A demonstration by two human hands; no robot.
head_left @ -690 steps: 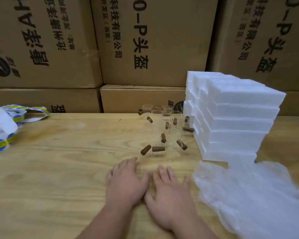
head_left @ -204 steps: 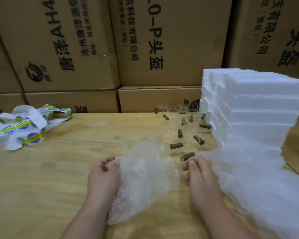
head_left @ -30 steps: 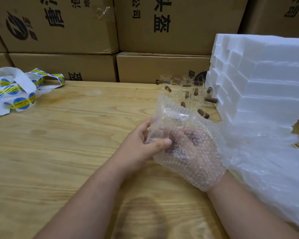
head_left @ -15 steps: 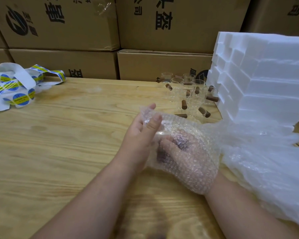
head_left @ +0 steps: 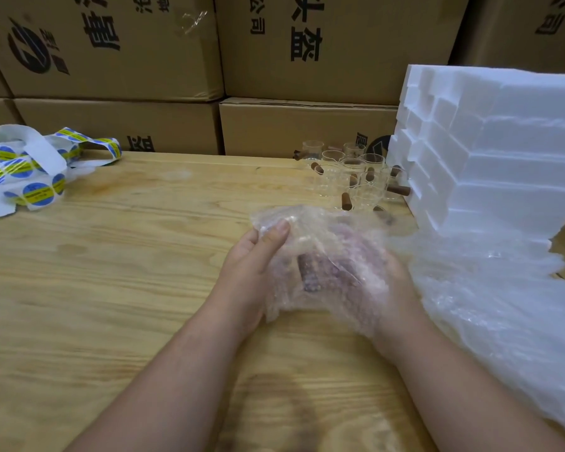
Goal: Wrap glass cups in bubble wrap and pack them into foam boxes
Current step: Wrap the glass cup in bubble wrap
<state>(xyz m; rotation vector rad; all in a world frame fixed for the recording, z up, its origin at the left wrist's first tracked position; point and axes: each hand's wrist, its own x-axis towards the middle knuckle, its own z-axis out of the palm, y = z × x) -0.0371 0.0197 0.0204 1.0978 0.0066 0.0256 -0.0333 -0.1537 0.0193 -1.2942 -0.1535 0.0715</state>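
A sheet of bubble wrap (head_left: 320, 236) is bunched around a glass cup whose brown wooden handle (head_left: 307, 272) shows through the plastic. My left hand (head_left: 252, 272) grips the bundle's left side, thumb pressed on the wrap's upper edge. My right hand (head_left: 388, 282) holds the bundle from the right, its fingers mostly hidden under the wrap. Several bare glass cups with wooden handles (head_left: 353, 181) stand behind, beside a stack of white foam boxes (head_left: 503, 158).
A pile of loose bubble wrap sheets (head_left: 503, 295) lies at the right on the wooden table (head_left: 111, 272). A tangle of sticker strips (head_left: 26, 171) sits at the far left. Cardboard cartons (head_left: 307, 53) wall off the back edge.
My left hand has shifted down along the bundle's left side and folded the wrap over. The cup's handle now shows through the plastic between both hands.
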